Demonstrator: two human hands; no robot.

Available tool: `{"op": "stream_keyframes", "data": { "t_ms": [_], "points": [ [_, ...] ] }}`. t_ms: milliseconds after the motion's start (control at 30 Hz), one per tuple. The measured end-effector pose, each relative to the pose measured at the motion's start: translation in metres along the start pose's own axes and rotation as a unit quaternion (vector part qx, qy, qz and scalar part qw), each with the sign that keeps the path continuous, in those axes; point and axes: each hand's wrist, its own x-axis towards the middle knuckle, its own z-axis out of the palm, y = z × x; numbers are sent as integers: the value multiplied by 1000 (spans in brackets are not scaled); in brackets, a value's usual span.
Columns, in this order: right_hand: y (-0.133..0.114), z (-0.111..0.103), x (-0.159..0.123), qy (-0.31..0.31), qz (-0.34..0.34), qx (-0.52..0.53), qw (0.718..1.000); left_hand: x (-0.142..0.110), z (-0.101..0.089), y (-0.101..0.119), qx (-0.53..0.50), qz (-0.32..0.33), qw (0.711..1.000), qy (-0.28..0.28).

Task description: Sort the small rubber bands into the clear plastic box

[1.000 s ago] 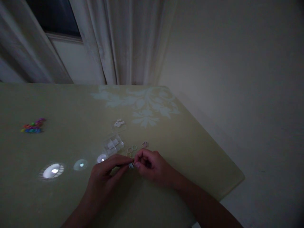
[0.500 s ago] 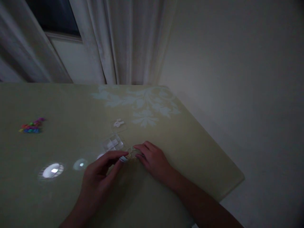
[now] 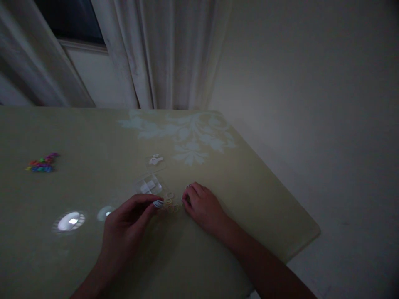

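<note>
Between the thumb and forefinger of my left hand (image 3: pixel 126 222) is a small bundle of pale rubber bands (image 3: pixel 158 204), white with bluish stripes. Just right of it, a loose pile of small yellowish rubber bands (image 3: pixel 171 206) lies on the table. My right hand (image 3: pixel 204 207) is to the right of the pile, fingertips pinched together. A pale bit of a rubber band (image 3: pixel 182 199) shows at those fingertips; most of it is hidden. Behind my left fingers stands a clear divided plastic box (image 3: pixel 158 185), with a whitish piece inside.
The box's clear lid (image 3: pixel 158 167) lies behind it, with a white shape on it. A heap of colourful small pieces (image 3: pixel 42 164) is at the far left. Lamp reflections shine on the glossy table (image 3: pixel 93 257). Its right edge slants towards the wall; curtains (image 3: pixel 174 54) hang behind.
My right hand has drawn back slightly rightward from the pile, its fingers closing into a pinch. A pale ring by its fingertips has left the pile. My left hand has shifted slightly left, still holding the bundle.
</note>
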Motion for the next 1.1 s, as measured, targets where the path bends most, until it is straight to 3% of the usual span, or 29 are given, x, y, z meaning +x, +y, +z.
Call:
{"op": "stream_keyframes", "data": {
  "t_ms": [300,433,667,733,800,867,967,1033,1100],
  "points": [
    [4,-12,-3,-14,32,142,989,0,-1,-5,-3,4,1000,-7],
    [4,-13,-3,-32,32,124,991,0,-1,-5,7,0,1000,-11],
    [1,-9,-6,-41,4,1,999,0,-2,-9,25,34,999,-29],
    [1,-9,-6,-31,6,17,999,1,-2,-8,26,48,998,-34],
    [0,-12,-7,-16,16,98,995,1,-2,-7,23,59,997,-48],
    [-3,-18,-8,-3,20,232,972,0,-1,-6,25,69,995,-68],
    [-10,-25,-10,-23,1,430,903,-2,0,-5,27,85,991,-96],
    [-14,-27,-13,-53,-1,511,858,-3,2,-5,19,95,989,-110],
    [-18,-27,-15,-75,7,552,830,-4,3,-6,10,106,987,-120]
  ]
}}
